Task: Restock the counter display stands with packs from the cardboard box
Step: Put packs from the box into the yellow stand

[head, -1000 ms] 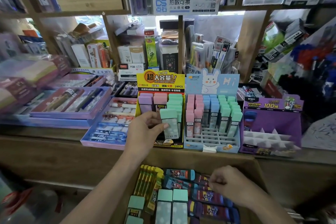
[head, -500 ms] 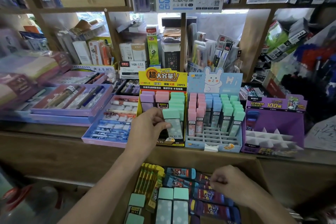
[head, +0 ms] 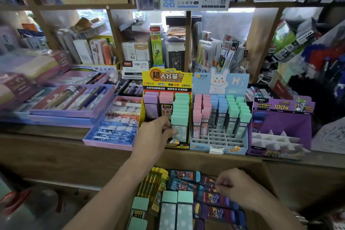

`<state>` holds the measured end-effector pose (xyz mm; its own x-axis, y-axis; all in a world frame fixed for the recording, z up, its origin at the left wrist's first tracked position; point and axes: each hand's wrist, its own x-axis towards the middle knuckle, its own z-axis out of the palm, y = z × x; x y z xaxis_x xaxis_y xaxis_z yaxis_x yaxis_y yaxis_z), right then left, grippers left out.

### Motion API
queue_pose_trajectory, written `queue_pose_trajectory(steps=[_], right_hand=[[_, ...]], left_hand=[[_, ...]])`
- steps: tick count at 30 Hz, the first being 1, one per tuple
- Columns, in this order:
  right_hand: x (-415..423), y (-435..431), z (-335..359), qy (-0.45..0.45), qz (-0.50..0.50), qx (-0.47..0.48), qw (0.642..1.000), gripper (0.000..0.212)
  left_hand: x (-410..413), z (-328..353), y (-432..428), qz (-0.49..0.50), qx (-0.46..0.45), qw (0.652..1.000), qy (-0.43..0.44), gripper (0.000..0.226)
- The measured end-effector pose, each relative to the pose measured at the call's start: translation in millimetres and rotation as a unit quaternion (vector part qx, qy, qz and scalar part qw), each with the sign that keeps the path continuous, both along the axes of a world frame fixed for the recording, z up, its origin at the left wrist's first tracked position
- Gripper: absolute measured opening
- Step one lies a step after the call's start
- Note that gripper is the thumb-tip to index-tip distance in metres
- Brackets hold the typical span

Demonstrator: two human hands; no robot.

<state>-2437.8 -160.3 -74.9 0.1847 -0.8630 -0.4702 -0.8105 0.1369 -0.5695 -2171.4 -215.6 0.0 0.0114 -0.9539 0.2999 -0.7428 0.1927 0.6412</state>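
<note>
On the counter stands a yellow display stand (head: 166, 82) with purple, pink and green packs in rows. My left hand (head: 155, 135) pinches the front green pack (head: 179, 124) in its right-hand row, thumb across the pack's lower face. Below the counter, the cardboard box (head: 265, 177) holds green packs (head: 177, 209), yellow packs (head: 152, 183) and dark purple cartoon packs (head: 214, 211). My right hand (head: 236, 187) is over the purple packs with its fingers curled; whether they pinch one is hidden.
Right of the yellow stand are a blue rabbit stand (head: 220, 114) with pink, blue and green packs and empty front slots, and a purple stand (head: 281, 127), nearly empty. Trays of pens (head: 72, 101) lie to the left. Crowded shelves (head: 186, 5) rise behind.
The left hand has kept hold of the green pack and pressed it slightly lower into the stand's front row. The right hand has stayed over the purple packs in the box.
</note>
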Motion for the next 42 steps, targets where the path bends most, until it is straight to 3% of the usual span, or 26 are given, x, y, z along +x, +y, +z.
queue_pose_trajectory(steps=[7,11,14,19,23,26,30,42], right_hand=[[1.8,2.2,1.7,0.008,0.010,-0.025,1.000,0.015],[5.1,7.9,5.7,0.003,0.007,-0.025,1.000,0.013],[12.8,14.2,10.1,-0.018,0.006,-0.031,0.999,0.010],[39.4,28.7,15.3,-0.077,-0.006,-0.016,0.997,0.005],[63.1,44.8,10.0,-0.069,-0.008,0.026,0.997,0.005],[72.8,55.4,2.1,-0.053,-0.013,0.059,0.997,0.011],[80.1,67.7,-5.8,-0.047,-0.021,0.088,0.995,0.022],[92.8,79.7,-16.6,-0.104,-0.097,0.128,0.981,0.044]], left_hand=[[-0.9,-4.1,3.0,0.007,-0.013,1.000,-0.028,0.013],[1.9,2.6,19.4,0.014,-0.045,0.999,0.023,0.031],[13.1,4.6,48.9,0.028,-0.076,0.995,0.055,0.030],[34.8,-23.3,104.1,0.052,0.091,0.993,0.056,0.026],[37.9,-50.3,137.4,0.046,0.293,0.955,0.028,0.045],[33.0,-58.7,153.2,0.059,0.368,0.928,0.003,0.060],[33.1,-60.8,161.8,0.093,0.409,0.908,-0.001,0.072],[34.7,-48.2,164.7,0.073,0.418,0.906,-0.002,0.063]])
